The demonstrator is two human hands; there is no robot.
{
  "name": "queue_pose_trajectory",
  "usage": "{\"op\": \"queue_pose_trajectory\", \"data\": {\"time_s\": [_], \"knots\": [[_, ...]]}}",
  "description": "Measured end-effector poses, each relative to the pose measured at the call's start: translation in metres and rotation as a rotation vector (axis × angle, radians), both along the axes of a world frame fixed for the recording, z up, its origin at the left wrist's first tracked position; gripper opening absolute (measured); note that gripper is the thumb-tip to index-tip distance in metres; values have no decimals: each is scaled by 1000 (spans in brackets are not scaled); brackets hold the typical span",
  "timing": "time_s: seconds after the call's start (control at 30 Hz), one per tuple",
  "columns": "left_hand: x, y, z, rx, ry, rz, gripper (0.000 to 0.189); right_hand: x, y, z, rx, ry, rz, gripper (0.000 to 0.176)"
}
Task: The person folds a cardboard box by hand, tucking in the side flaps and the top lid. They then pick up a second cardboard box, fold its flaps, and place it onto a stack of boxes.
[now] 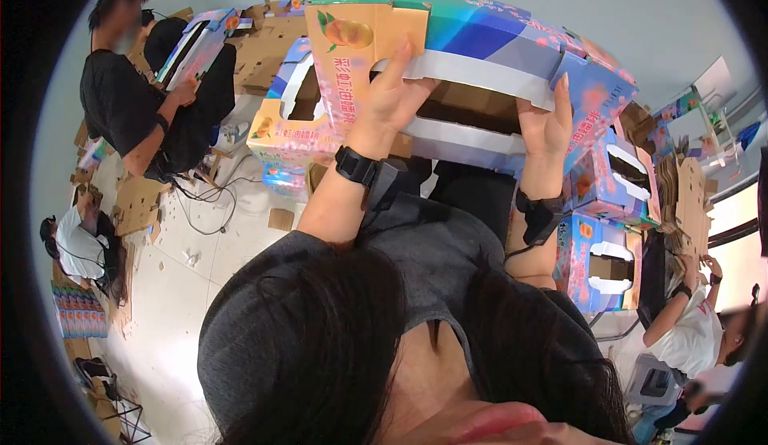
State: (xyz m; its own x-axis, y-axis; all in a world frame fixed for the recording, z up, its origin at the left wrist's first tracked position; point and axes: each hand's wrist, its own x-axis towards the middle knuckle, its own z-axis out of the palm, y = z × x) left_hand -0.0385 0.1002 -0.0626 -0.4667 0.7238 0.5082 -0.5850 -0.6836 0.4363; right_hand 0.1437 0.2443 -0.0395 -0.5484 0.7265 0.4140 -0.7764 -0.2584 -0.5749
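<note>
I hold a colourful peach-printed carton (480,33) up in front of my chest with both hands. My left hand (392,97), with a black strap on its wrist, grips the carton's left end, fingers over the white edge of its open window. My right hand (548,125) clasps the right side of that opening, fingers lying up along a blue and pink flap. The brown inside of the carton (472,105) shows between my hands. My dark grey shirt and hair fill the lower part of the view.
Matching cartons are stacked behind at the left (284,125) and at the right (608,205). A person in black (128,101) handles a carton at upper left. Other people sit at the left edge (80,245) and at lower right (688,333). Flat cardboard (136,201) and cables (200,197) litter the floor.
</note>
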Motion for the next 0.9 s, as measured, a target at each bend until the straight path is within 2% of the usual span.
{"op": "queue_pose_trajectory", "data": {"time_s": [0.07, 0.17, 0.27, 0.37, 0.47, 0.57, 0.67, 0.77, 0.87, 0.9], "knots": [[-3, 1, -7, -5, 6, -10, 47, -1, -4, -1, -45, 19, -34, 31], [-4, 2, -14, -58, 54, 76, 59, 1, -5, -5, -51, 8, -93, 31], [-3, 0, -19, -30, 60, 66, 59, 3, -9, -8, -33, 2, -112, 31], [-1, -5, -20, 30, 54, -7, 46, 4, -7, -15, -32, -25, -137, 34], [-5, -1, -24, -42, 40, 75, 57, 4, -9, -10, -21, -32, -137, 34], [14, -7, 10, -126, -184, 47, 57, -3, -13, -1, -58, -35, -228, 33], [34, -28, 36, -205, -338, -190, 44, -6, -14, 1, -64, -34, -268, 32], [48, -64, 46, -358, -197, -316, 47, -5, -13, 2, -47, -20, -263, 31], [53, -101, 47, -468, 5, -451, 70, -5, -11, 0, -51, -27, -279, 33], [47, -109, 49, -459, 270, -425, 72, -4, -11, -1, -50, -24, -268, 32]]}}
